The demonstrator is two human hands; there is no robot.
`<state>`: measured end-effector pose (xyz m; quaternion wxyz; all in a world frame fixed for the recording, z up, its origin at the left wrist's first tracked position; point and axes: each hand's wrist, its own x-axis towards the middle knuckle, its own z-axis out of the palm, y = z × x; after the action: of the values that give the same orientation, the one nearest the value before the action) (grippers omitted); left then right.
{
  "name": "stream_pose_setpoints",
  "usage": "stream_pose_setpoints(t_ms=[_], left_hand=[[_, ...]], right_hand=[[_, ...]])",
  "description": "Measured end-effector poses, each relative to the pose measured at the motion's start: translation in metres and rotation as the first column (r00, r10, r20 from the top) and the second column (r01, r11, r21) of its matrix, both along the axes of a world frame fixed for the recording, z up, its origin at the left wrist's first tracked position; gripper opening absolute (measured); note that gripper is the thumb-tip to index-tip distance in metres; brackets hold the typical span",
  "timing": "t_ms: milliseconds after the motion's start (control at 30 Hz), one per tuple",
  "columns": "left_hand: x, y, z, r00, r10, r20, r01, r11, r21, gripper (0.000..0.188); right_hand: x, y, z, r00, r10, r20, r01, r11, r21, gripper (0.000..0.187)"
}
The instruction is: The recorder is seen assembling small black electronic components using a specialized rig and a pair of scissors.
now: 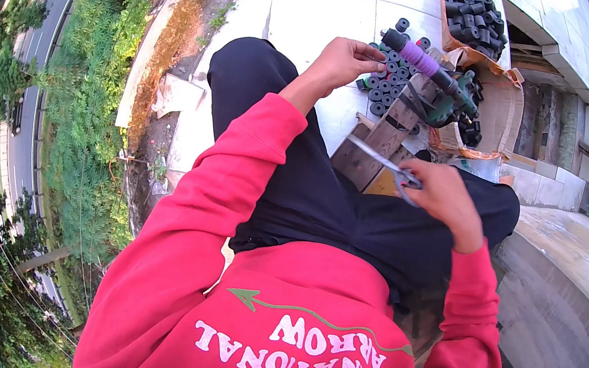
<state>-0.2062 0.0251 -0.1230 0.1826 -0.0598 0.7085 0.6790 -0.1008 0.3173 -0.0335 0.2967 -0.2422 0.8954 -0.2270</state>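
Observation:
My right hand [440, 198] grips a pair of scissors [377, 156] by the handle, over my lap. The blades point left and look slightly apart. My left hand [344, 65] is raised with thumb and fingers pinched together; anything between them is too small to make out. Just right of those fingertips, a black rod with a purple sleeve or winding [420, 57] slants down to a green metal device [452, 105]. That device sits on a wooden board [392, 128] between my legs. Several black rolls with holes [380, 96] stand on the tiles beside it.
Behind the device, a cardboard box [455, 44] holds many black cylinders. Another opened box [505, 109] lies right of the device. A concrete ledge [570, 243] runs along my right. Past the wall edge [146, 76] at left, greenery and a road lie below.

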Motion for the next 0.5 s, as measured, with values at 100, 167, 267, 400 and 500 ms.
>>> stream_pose_setpoints(t_ms=[100, 167, 267, 400, 500], left_hand=[[0.001, -0.002, 0.0, 1.0, 0.008, -0.023, -0.009, 0.998, -0.058, 0.028], [0.0, -0.001, -0.002, 0.999, 0.021, -0.034, -0.022, 1.0, -0.022, 0.026], [-0.002, 0.0, -0.004, 0.998, 0.026, -0.061, -0.027, 1.0, -0.011, 0.022], [-0.001, -0.001, -0.005, 0.998, 0.036, -0.054, -0.041, 0.995, -0.094, 0.021], [0.0, -0.002, -0.005, 0.997, 0.033, -0.066, -0.039, 0.994, -0.098, 0.02]], right_hand=[[-0.036, 0.005, 0.064, 0.96, -0.139, 0.243, 0.104, 0.983, 0.151, 0.042], [-0.052, 0.015, 0.07, 0.964, -0.144, 0.224, 0.155, 0.987, -0.031, 0.045], [-0.08, 0.014, 0.074, 0.888, -0.199, 0.415, 0.233, 0.972, -0.031, 0.047], [-0.104, 0.0, 0.068, 0.864, -0.169, 0.474, 0.2, 0.98, -0.015, 0.05], [-0.109, -0.007, 0.068, 0.868, -0.181, 0.463, 0.224, 0.974, -0.039, 0.049]])
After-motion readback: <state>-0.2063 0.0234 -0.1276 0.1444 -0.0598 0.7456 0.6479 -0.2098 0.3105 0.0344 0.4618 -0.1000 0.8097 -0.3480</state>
